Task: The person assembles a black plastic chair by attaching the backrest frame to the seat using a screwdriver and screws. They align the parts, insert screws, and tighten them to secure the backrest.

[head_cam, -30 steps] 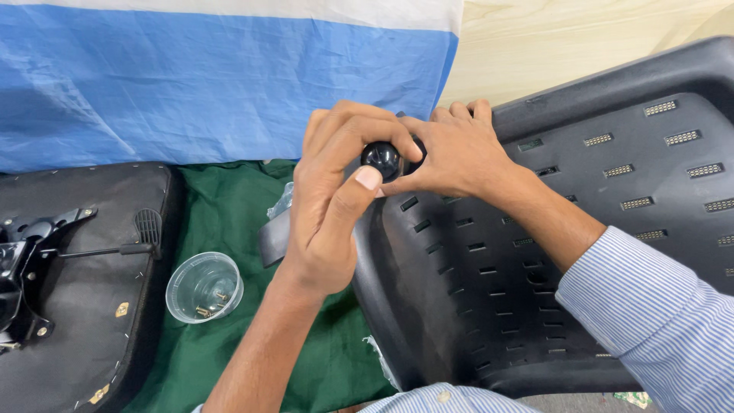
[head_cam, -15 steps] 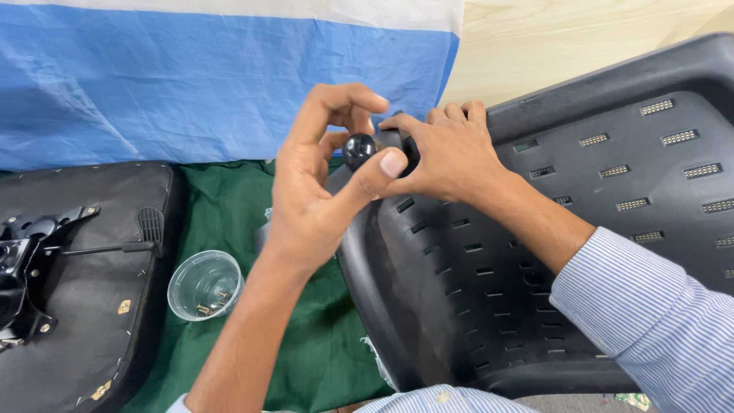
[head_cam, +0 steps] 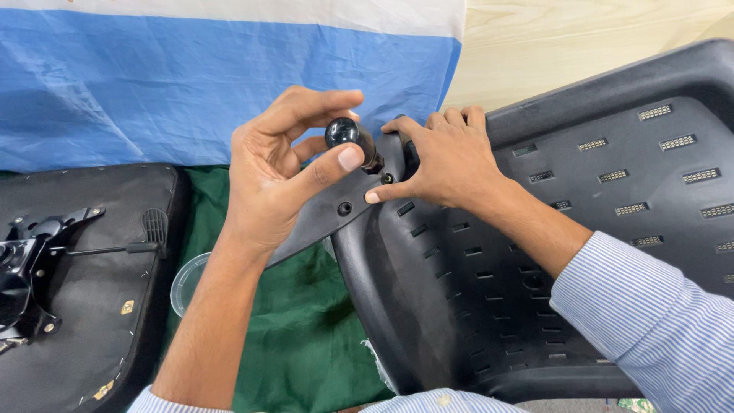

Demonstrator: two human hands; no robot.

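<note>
My left hand (head_cam: 283, 164) pinches a round black knob (head_cam: 345, 134) between thumb and fingertips at the top edge of a black plastic chair back (head_cam: 535, 252). The knob sits on a flat black bracket (head_cam: 336, 210) with two holes, joined to that edge. My right hand (head_cam: 447, 160) lies flat on the chair back just right of the knob, fingers pressing its rim. The chair back is slotted and fills the right half of the view.
A black chair seat (head_cam: 84, 283) lies upside down at the left, with its metal mechanism and lever (head_cam: 46, 245). A clear plastic cup (head_cam: 187, 283) stands on the green cloth (head_cam: 306, 336) between the two parts. A blue and white sheet (head_cam: 153, 84) hangs behind.
My left hand has rolled around the knob, its fingers now spread wider and the thumb lower. The chair back's edge has tilted a little left. My right hand stays in place.
</note>
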